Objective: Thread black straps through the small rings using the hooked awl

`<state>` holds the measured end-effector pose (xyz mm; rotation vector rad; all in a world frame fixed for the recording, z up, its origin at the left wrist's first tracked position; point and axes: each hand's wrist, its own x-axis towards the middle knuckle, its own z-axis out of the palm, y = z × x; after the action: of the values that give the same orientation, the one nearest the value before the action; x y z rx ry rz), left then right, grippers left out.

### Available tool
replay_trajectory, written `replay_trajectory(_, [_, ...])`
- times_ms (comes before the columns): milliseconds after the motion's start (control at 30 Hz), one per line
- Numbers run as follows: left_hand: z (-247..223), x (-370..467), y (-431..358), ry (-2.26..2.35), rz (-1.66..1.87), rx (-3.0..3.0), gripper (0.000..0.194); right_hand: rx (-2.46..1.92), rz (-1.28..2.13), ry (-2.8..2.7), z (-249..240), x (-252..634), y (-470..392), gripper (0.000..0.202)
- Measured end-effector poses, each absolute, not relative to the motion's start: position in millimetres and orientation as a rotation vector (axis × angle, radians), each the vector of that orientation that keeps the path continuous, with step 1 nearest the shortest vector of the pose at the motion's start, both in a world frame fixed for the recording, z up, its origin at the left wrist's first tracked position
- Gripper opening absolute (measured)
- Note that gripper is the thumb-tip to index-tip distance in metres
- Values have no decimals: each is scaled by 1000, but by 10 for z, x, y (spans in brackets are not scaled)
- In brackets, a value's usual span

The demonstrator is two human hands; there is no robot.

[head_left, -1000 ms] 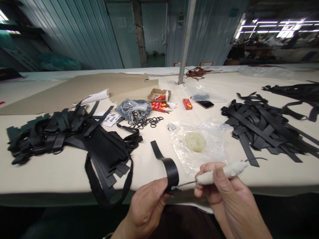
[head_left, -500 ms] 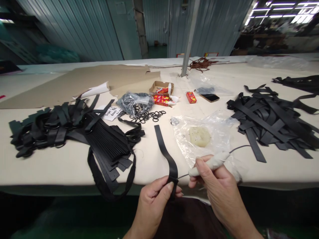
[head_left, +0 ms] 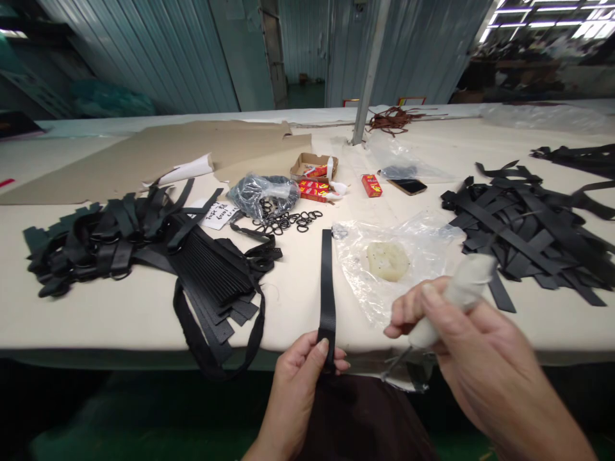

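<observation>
My left hand (head_left: 307, 358) pinches the near end of a black strap (head_left: 327, 282), thumb on top, at the table's front edge. The strap's far part lies straight on the cream table. To the right, my right hand (head_left: 461, 326) is closed round the thick pale handle of a tool (head_left: 468, 282). A thin dark tip, blurred by motion, points down and left from it, apart from the strap. A lump of pale yellowish wax-like material (head_left: 388, 261) rests on a clear plastic sheet (head_left: 350, 269) beyond my right hand.
Black straps with rings (head_left: 100, 237) and a stack of strips (head_left: 211, 269) lie left. Loose black rings (head_left: 288, 221), a bagged bundle (head_left: 262, 194), red small boxes (head_left: 371, 186) and a phone (head_left: 407, 186) sit farther back. More straps (head_left: 523, 230) are piled right.
My right hand has drawn the tool away from the strap, to the right and up, tipping its handle more upright. The strap, curved before, now lies straighter; my left hand still pinches it.
</observation>
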<state>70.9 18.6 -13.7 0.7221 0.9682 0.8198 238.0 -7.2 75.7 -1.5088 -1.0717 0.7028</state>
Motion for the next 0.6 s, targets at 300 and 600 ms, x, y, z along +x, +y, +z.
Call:
replay_trajectory(300, [28,686,109,867,792,907,31,-1497,1279,-1115,209,2029,-55,31])
replay_trajectory(600, [38,719,58,886,804,917,30,-1457,1390,-940,49,2008,-82,33])
